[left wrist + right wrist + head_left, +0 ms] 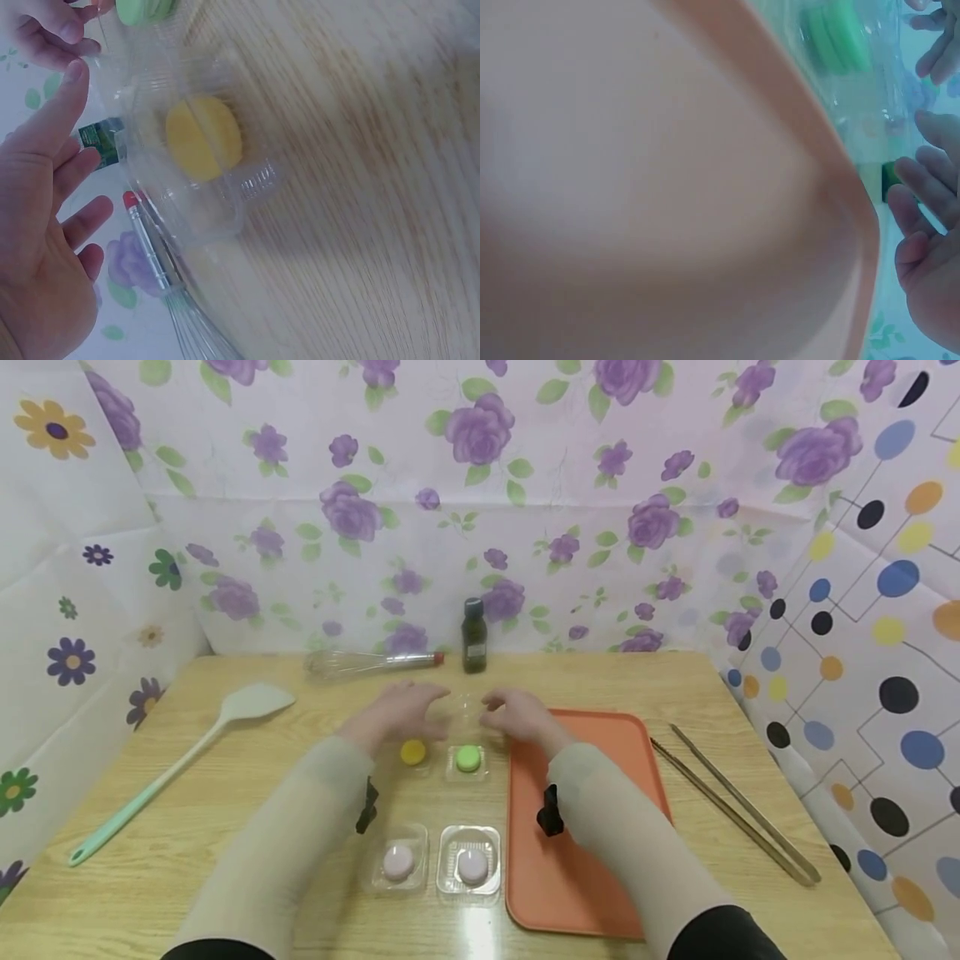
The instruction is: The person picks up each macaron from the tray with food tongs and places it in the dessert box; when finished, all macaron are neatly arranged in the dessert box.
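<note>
My left hand (396,714) hovers just behind the yellow macaron (412,752), its fingers spread and holding nothing. In the left wrist view the yellow macaron (202,137) lies in a clear plastic box, apart from those fingers. My right hand (519,718) is above the far left corner of the orange tray (577,893), fingers loosely bent with nothing between them. A green macaron (468,758) in its clear box sits between and in front of the hands. Nearer to me stand two more clear boxes, with a pink macaron (398,862) and a pale lilac macaron (472,866).
A dark bottle (474,639) stands at the back beside a whisk (375,662). On the left lies a pale green spatula (187,756). Metal tongs (738,806) lie right of the tray. Patterned cloths (555,585) enclose the wooden table (315,893).
</note>
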Motion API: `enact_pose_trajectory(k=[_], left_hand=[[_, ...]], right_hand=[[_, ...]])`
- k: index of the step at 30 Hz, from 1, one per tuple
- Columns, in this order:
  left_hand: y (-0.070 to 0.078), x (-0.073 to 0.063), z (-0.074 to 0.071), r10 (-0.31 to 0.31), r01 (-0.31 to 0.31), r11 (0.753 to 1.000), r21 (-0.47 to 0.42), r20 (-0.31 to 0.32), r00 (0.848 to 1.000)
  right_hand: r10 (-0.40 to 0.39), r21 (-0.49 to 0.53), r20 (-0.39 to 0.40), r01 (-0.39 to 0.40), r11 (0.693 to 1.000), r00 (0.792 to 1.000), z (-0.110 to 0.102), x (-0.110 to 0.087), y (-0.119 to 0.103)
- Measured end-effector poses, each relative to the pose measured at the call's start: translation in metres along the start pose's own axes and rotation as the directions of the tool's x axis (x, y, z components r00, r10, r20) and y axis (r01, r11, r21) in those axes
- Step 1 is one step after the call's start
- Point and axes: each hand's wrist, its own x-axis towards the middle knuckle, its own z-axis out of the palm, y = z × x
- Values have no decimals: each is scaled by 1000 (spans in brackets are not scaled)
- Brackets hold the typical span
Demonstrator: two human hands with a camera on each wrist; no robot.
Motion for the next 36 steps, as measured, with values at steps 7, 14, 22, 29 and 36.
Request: enact_pose_trajectory(k=[7,14,22,29,36], left_hand=[[0,2,-6,16,-17,1000,-22,-71,997],[6,9,-6,110,-110,994,8,-131,985],[15,5,-5,155,-135,983,126,-167,974],[20,4,-5,157,-128,976,173,-160,975],[25,1,-5,129,-101,978,184,-150,980]], right_hand=[[-29,-38,-42,27,999,999,-21,-13,-1],[-75,-97,1,74,992,997,-31,-22,-3],[-138,-113,48,142,983,989,-38,-34,-13],[-158,-81,52,162,983,986,-38,-37,-14],[-221,-80,33,223,972,975,-38,-40,-13]])
